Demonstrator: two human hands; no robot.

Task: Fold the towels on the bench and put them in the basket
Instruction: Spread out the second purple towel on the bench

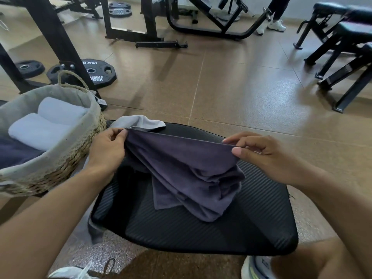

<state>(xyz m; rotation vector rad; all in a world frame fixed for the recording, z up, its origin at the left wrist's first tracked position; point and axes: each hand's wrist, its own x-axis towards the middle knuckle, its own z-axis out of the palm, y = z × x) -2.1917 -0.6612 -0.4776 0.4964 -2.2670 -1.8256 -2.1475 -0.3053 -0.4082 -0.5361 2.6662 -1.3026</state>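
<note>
Left hand (107, 147) and right hand (259, 153) pinching top edge of dark purple cloth towel (187, 174) with fingers, above black ribbed padded counter (201, 232), woven lined basket (60, 158) at left

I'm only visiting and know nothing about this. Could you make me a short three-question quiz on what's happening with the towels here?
1. True or false: the woven straw basket with grey cloth lining holds no towels yet.
2. Which hands hold the dark purple towel? A) left hand only B) right hand only C) both
3. Fill in: a light grey towel lies at the far end of the black padded ____.

Key: 1. False; two folded white towels and a dark one lie inside. 2. C; each hand pinches the top edge. 3. bench.
</note>
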